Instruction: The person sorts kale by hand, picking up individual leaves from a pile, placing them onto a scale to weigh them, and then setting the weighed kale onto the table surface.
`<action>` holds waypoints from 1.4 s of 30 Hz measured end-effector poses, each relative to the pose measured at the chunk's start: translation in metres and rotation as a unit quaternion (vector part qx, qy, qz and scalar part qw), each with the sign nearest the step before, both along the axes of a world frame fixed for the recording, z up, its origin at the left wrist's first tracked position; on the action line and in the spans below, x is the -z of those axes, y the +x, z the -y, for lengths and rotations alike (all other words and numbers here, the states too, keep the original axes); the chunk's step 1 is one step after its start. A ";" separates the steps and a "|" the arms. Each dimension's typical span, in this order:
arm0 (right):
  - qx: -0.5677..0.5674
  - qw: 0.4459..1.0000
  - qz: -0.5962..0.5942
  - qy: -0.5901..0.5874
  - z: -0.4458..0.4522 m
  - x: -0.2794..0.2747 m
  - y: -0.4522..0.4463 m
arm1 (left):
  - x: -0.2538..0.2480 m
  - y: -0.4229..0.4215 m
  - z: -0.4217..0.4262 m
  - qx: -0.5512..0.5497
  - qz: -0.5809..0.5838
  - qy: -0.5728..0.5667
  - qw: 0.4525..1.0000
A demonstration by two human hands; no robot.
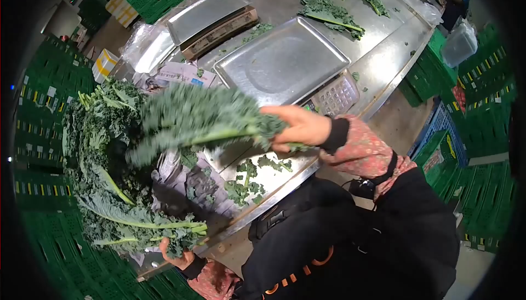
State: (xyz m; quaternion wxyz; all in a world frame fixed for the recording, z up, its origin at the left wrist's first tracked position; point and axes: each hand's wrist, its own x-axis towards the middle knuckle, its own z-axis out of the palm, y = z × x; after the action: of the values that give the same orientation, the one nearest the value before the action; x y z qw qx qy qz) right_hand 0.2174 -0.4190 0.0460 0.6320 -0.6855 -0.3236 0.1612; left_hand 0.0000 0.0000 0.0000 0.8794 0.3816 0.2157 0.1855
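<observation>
My right hand [304, 127] is closed round the stems of a kale bunch [200, 116], blurred by motion, which stretches left in front of the scale. Down at the table's near left corner, my left hand [178, 255] grips the stems of other kale leaves [137, 226]. These lie against a large heap of curly kale [101, 130] on the left. A steel weighing pan [285, 59] sits just beyond my right hand, with the scale's keypad [337, 96] at its side. Small kale scraps [246, 182] lie on the metal below the raised bunch.
Loose kale leaves [334, 18] are scattered on the steel table [378, 64] at the far side. A second metal tray [211, 15] rests on a box behind the scale. Stacked green crates [44, 103] flank both sides. Another person [457, 1] stands at the far right.
</observation>
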 end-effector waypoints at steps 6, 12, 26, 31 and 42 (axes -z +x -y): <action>0.307 0.946 -0.072 0.076 0.098 -0.001 -0.013 | 0.009 -0.008 0.031 -0.112 -0.061 0.312 0.941; 0.025 0.994 -0.052 -0.095 0.069 0.018 -0.108 | -0.011 0.009 0.013 0.000 -0.005 0.074 0.997; 0.271 0.927 -0.251 -0.069 0.094 -0.032 -0.085 | -0.013 -0.019 0.022 -0.013 -0.025 0.077 0.997; -0.036 0.871 -0.486 0.065 0.065 -0.086 -0.104 | 0.000 -0.030 0.008 -0.010 -0.014 0.062 0.998; 0.387 0.908 0.161 -0.006 0.099 -0.036 0.009 | 0.015 -0.006 0.025 -0.064 0.003 0.177 0.982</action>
State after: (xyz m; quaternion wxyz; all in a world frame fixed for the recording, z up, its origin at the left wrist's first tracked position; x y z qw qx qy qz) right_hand 0.2261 -0.5184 0.0825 0.5796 -0.7775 -0.1298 -0.2065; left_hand -0.0065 -0.0253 -0.0145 0.7851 0.5158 0.2006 0.2780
